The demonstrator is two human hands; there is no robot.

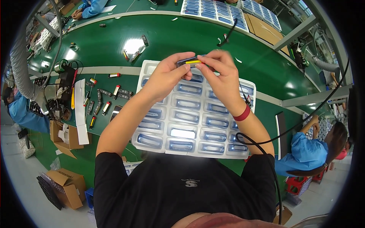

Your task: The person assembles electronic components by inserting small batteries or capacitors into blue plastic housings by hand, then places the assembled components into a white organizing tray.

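Above the far edge of a white blister tray point(171, 99), my two hands meet around one small piece. My left hand point(167, 74) is closed on a dark blue translucent casing point(183, 60), thumb below and fingers curled behind. A slim yellow battery cell point(193, 62) lies along the casing. The fingers of my right hand point(218, 70) pinch the cell's right end; that hand is slightly blurred. Whether the cell sits inside the casing or against it, I cannot tell. Blue translucent casings point(186, 115) lie in the tray's pockets under my hands.
Battery cells point(106, 108) and dark circuit strips point(99, 99) lie left of the tray, beside a white cardboard strip point(80, 110). A black cable point(304, 123) crosses at the right. Co-workers in blue sit at both sides. More trays point(213, 13) stand at the far side.
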